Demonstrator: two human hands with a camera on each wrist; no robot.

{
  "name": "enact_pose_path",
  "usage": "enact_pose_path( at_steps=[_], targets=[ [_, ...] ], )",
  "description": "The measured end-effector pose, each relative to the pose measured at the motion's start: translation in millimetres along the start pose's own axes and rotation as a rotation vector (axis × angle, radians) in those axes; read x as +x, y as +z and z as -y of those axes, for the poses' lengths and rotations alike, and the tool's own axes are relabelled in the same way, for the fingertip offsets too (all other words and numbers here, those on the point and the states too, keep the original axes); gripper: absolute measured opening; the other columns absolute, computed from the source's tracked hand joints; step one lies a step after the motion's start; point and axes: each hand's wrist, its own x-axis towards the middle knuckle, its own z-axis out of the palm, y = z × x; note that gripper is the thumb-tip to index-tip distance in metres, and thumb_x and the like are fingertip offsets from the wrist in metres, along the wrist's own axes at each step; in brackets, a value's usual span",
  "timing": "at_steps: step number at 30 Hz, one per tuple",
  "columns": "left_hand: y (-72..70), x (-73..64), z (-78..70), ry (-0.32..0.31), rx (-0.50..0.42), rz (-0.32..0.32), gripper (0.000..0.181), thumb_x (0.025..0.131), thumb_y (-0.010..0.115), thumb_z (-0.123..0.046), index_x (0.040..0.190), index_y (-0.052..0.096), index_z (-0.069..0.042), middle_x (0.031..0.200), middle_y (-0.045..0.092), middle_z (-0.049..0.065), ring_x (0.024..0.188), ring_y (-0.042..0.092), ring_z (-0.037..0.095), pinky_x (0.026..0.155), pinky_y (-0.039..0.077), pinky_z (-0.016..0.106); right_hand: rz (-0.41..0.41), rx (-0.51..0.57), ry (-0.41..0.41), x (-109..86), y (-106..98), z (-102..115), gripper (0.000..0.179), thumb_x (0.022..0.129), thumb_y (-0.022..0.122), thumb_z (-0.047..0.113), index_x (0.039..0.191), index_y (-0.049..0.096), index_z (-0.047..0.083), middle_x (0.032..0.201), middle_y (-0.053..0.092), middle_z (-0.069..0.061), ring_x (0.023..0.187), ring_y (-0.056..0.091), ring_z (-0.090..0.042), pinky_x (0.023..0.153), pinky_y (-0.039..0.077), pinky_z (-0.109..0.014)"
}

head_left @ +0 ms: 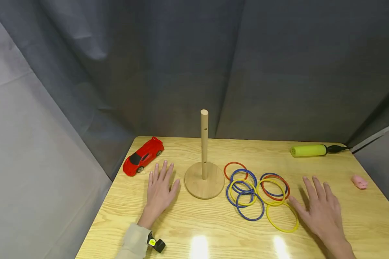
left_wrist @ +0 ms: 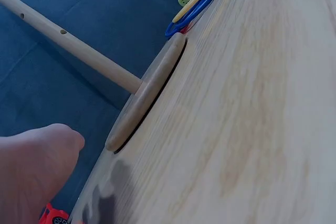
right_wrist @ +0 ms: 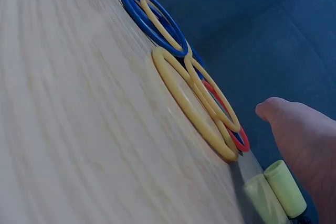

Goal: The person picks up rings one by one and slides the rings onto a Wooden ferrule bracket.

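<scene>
We see neither hand gripping anything: the left hand (head_left: 160,190), left of the stand (head_left: 204,154), and the right hand (head_left: 324,216), well right of it, have fingers nearly straight and spread. Right of the stand, the rings (head_left: 256,190) overlap; lifting one could, we think, drag its neighbours along. They look thin, smooth and round, so a light pinch might slip. The stand itself, pale wood, is a slim upright post on a flat disc; a sideways knock could tip it. Farther off, we see a glossy red car (head_left: 143,157) left of the stand.
</scene>
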Motion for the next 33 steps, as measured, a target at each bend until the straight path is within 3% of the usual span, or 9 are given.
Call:
enact_pose_path(
  at_steps=[6, 14, 20, 26, 33],
  targets=[
    [0.1, 1.9, -5.6, 0.009, -0.025, 0.016, 0.068, 0.108, 0.050, -0.050, 0.166, 0.033, -0.020, 0.173, 0.022, 0.012, 0.161, 0.004, 0.038, 0.126, 0.013, 0.067, 0.025, 0.029, -0.019, 0.0, 8, 10, 0.093, 0.097, 0.067, 0.054, 0.168, 0.019, 0.016, 0.171, 0.017, -0.024, 0.155, 0.007, -0.055, 0.112, 0.010, -0.083],
    [8.3, 8.1, -19.3, 0.038, -0.095, 0.041, 0.068, 0.107, 0.053, -0.048, 0.166, 0.033, -0.019, 0.173, 0.020, 0.013, 0.161, 0.005, 0.039, 0.125, 0.014, 0.068, 0.014, 0.027, -0.107, 9.5, 16, 29, 0.104, 0.086, 0.077, 0.060, 0.165, 0.030, 0.011, 0.162, 0.035, -0.024, 0.149, 0.026, -0.053, 0.100, 0.029, -0.079],
    [12.4, 13.0, -34.2, 0.082, -0.214, 0.052, 0.070, 0.106, 0.055, -0.046, 0.166, 0.032, -0.018, 0.174, 0.019, 0.012, 0.161, 0.005, 0.038, 0.125, 0.013, 0.068, 0.024, 0.069, -0.169, 10.5, 27, 40, 0.108, 0.076, 0.085, 0.062, 0.155, 0.043, 0.001, 0.151, 0.046, -0.025, 0.138, 0.040, -0.049, 0.097, 0.038, -0.071],
    [17.9, 22.2, -49.2, 0.107, -0.380, 0.078, 0.071, 0.107, 0.052, -0.049, 0.166, 0.030, -0.018, 0.173, 0.020, 0.012, 0.160, 0.009, 0.039, 0.125, 0.015, 0.069, 0.041, 0.094, -0.163, 12.8, 28, 45, 0.114, 0.071, 0.088, 0.063, 0.154, 0.044, -0.001, 0.146, 0.047, -0.029, 0.130, 0.042, -0.054, 0.094, 0.036, -0.070],
    [24.7, 33.6, -67.4, 0.105, -0.742, 0.066, 0.078, 0.102, 0.068, -0.040, 0.165, 0.031, -0.012, 0.172, 0.023, -0.001, 0.160, 0.017, 0.026, 0.128, 0.019, 0.055, 0.056, 0.100, -0.141, 16.6, 28, 48, 0.115, 0.068, 0.091, 0.062, 0.152, 0.046, -0.002, 0.141, 0.047, -0.031, 0.127, 0.040, -0.054, 0.093, 0.033, -0.069]
  ],
)
